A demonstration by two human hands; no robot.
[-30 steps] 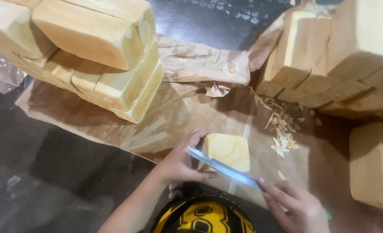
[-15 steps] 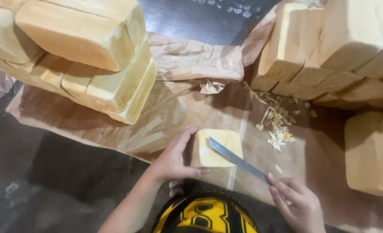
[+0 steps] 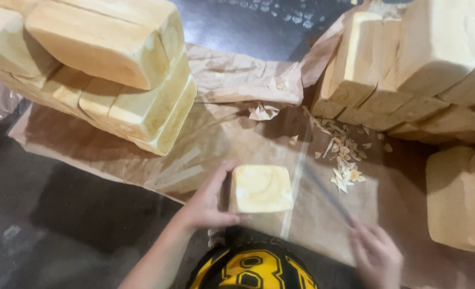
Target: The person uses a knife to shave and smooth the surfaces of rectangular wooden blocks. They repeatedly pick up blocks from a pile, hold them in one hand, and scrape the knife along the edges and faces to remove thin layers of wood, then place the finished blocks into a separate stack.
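Head view: left hand grips a pale yellow soap block, fingers wrapped round its left side, standing it on brown paper near centre. Right hand, near right, fingers curled round a thin blade, motion-blurred. Shavings lie just right of the block: some trimming looks done. Stacked blocks far left and more stacked blocks far right.

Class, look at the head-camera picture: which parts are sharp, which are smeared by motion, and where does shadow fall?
Head view: the pale block held by the left hand is fairly sharp; the right hand and the knife smear into a faint streak; shadow lies under the stacked blocks on the brown paper; the floor is dark.
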